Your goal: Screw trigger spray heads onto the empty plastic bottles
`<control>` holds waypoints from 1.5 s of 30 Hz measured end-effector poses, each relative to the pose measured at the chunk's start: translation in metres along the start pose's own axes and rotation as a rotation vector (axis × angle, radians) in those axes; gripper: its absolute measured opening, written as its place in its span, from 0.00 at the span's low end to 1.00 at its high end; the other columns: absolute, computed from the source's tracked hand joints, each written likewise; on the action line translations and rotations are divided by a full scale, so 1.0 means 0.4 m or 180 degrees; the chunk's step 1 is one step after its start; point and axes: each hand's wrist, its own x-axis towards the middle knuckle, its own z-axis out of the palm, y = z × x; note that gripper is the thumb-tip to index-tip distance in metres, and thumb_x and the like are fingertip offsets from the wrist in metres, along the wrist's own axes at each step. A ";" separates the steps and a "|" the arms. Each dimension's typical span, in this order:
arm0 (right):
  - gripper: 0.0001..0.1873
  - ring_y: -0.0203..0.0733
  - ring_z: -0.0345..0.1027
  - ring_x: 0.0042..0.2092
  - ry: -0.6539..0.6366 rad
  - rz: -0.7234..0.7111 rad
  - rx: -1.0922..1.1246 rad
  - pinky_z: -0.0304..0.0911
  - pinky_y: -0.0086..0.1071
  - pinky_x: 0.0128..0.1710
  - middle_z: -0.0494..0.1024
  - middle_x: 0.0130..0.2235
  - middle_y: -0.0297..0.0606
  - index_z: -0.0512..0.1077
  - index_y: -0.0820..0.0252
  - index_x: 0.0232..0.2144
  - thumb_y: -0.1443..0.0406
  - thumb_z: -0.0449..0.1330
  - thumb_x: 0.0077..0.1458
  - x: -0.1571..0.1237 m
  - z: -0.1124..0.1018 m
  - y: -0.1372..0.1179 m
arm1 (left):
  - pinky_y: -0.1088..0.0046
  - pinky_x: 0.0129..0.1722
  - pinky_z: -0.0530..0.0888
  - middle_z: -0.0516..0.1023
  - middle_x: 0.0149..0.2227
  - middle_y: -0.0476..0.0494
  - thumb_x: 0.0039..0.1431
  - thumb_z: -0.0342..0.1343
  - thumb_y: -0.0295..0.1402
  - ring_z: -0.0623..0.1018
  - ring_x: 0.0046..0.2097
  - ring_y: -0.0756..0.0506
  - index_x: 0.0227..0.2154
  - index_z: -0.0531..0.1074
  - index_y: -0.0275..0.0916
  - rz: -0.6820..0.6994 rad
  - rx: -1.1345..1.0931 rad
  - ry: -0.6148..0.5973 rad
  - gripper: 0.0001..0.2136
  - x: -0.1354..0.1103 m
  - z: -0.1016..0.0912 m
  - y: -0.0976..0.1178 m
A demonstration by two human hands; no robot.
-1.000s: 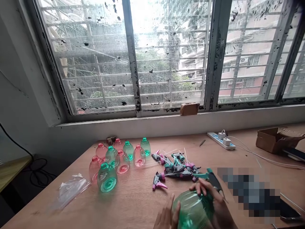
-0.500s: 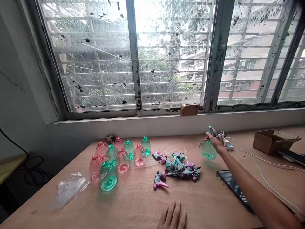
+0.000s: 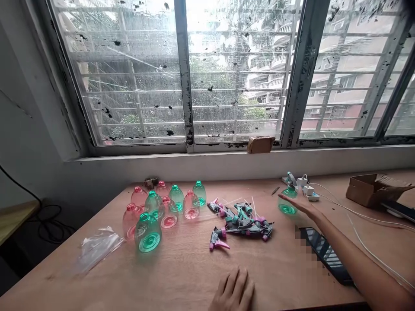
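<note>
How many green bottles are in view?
5. Four stand at left: the nearest bottle, one behind it, another farther right, and the rightmost at the back. The fifth, fitted with a spray head, is partly behind the right hand.

"What's cut off?"
"The left hand [image 3: 231, 294], by the bottom edge; the right forearm [image 3: 359, 261], at lower right."
"And hidden?"
"The right hand [image 3: 302, 204] covers part of the spray bottle [image 3: 287, 210], right of centre; I can't tell whether they touch. The phone [image 3: 327, 254], lower right, is partly pixelated."
</note>
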 end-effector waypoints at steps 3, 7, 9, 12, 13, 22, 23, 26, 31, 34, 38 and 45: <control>0.62 0.78 0.54 0.68 -0.0151 0.0122 -0.0120 0.54 0.67 0.63 0.57 0.70 0.70 0.51 0.70 0.71 0.44 0.72 0.47 -0.063 -0.033 0.018 | 0.75 0.50 0.80 0.83 0.57 0.41 0.75 0.47 0.43 0.84 0.53 0.44 0.61 0.69 0.39 -0.0257 -0.0600 -0.0202 0.20 0.038 -0.099 -0.056; 0.70 0.76 0.42 0.72 -0.0085 -0.0167 -0.0105 0.43 0.64 0.68 0.49 0.73 0.70 0.41 0.72 0.73 0.34 0.63 0.46 -0.252 -0.058 0.012 | 0.58 0.64 0.73 0.75 0.64 0.40 0.72 0.53 0.41 0.75 0.64 0.37 0.57 0.71 0.45 -0.2468 -0.1108 0.0327 0.15 0.088 -0.305 -0.200; 0.61 0.67 0.43 0.73 -0.0113 -0.0443 -0.0032 0.43 0.57 0.69 0.52 0.73 0.60 0.46 0.64 0.73 0.34 0.58 0.50 -0.368 -0.054 -0.006 | 0.48 0.68 0.67 0.75 0.63 0.41 0.68 0.55 0.47 0.72 0.65 0.32 0.55 0.71 0.45 -0.3333 -0.0685 0.1233 0.18 0.090 -0.391 -0.291; 0.47 0.64 0.44 0.73 -0.0066 -0.1006 0.0206 0.45 0.56 0.69 0.50 0.74 0.57 0.53 0.60 0.70 0.40 0.56 0.59 -0.503 -0.025 -0.044 | 0.40 0.64 0.68 0.65 0.69 0.35 0.58 0.59 0.59 0.69 0.65 0.25 0.64 0.63 0.42 -0.3998 -0.0104 0.1385 0.37 0.059 -0.443 -0.414; 0.43 0.65 0.46 0.73 -0.0087 -0.1118 0.0216 0.45 0.57 0.69 0.51 0.74 0.57 0.56 0.59 0.69 0.42 0.56 0.61 -0.531 -0.012 -0.054 | 0.38 0.64 0.67 0.64 0.69 0.29 0.53 0.59 0.63 0.68 0.65 0.23 0.65 0.61 0.38 -0.4145 -0.0026 0.1168 0.44 0.044 -0.440 -0.445; 0.33 0.64 0.47 0.73 -0.0823 -0.1476 -0.0127 0.52 0.63 0.65 0.55 0.73 0.51 0.56 0.51 0.70 0.53 0.54 0.66 -0.566 0.063 -0.017 | 0.41 0.64 0.67 0.71 0.60 0.26 0.46 0.63 0.60 0.71 0.63 0.24 0.60 0.63 0.33 -0.4404 -0.0692 0.0533 0.45 -0.052 -0.353 -0.523; 0.32 0.64 0.47 0.73 -0.0842 -0.1540 -0.0182 0.53 0.63 0.65 0.56 0.73 0.51 0.57 0.51 0.70 0.54 0.54 0.67 -0.568 0.065 -0.015 | 0.40 0.64 0.67 0.71 0.59 0.27 0.46 0.64 0.60 0.71 0.63 0.24 0.58 0.66 0.33 -0.4351 -0.0814 0.0451 0.42 -0.051 -0.352 -0.516; 0.30 0.64 0.48 0.72 -0.0866 -0.1745 -0.0271 0.56 0.63 0.64 0.58 0.73 0.53 0.60 0.54 0.69 0.56 0.53 0.68 -0.574 0.064 -0.021 | 0.40 0.64 0.68 0.74 0.58 0.28 0.49 0.63 0.57 0.72 0.63 0.25 0.55 0.69 0.35 -0.4097 -0.1312 0.0160 0.37 -0.033 -0.341 -0.463; 0.30 0.63 0.48 0.73 -0.0873 -0.2046 -0.0198 0.55 0.60 0.66 0.58 0.73 0.53 0.61 0.54 0.70 0.58 0.53 0.68 -0.588 0.051 -0.058 | 0.49 0.61 0.75 0.79 0.57 0.36 0.56 0.62 0.50 0.76 0.62 0.30 0.58 0.70 0.42 -0.3549 -0.2013 -0.0265 0.29 -0.001 -0.271 -0.289; 0.30 0.62 0.49 0.73 -0.0996 -0.2122 -0.0172 0.51 0.61 0.67 0.59 0.73 0.53 0.61 0.54 0.70 0.59 0.54 0.68 -0.586 0.052 -0.099 | 0.42 0.67 0.66 0.72 0.64 0.30 0.59 0.62 0.43 0.69 0.68 0.28 0.65 0.62 0.40 -0.2965 -0.1915 -0.0447 0.33 -0.004 -0.209 -0.183; 0.32 0.62 0.51 0.72 -0.1253 -0.2253 -0.0136 0.45 0.63 0.68 0.63 0.71 0.52 0.63 0.53 0.68 0.64 0.57 0.63 -0.538 0.078 -0.168 | 0.42 0.68 0.65 0.62 0.71 0.28 0.57 0.64 0.36 0.64 0.71 0.28 0.72 0.46 0.43 -0.2433 -0.1979 -0.0719 0.44 -0.012 -0.134 -0.083; 0.22 0.56 0.74 0.54 -0.1511 -0.2513 -0.0083 0.43 0.63 0.68 0.83 0.50 0.42 0.76 0.51 0.52 0.73 0.60 0.57 -0.447 0.094 -0.257 | 0.47 0.68 0.66 0.63 0.69 0.31 0.60 0.61 0.34 0.70 0.67 0.31 0.69 0.48 0.45 -0.3216 -0.2851 -0.0076 0.37 0.034 -0.113 -0.033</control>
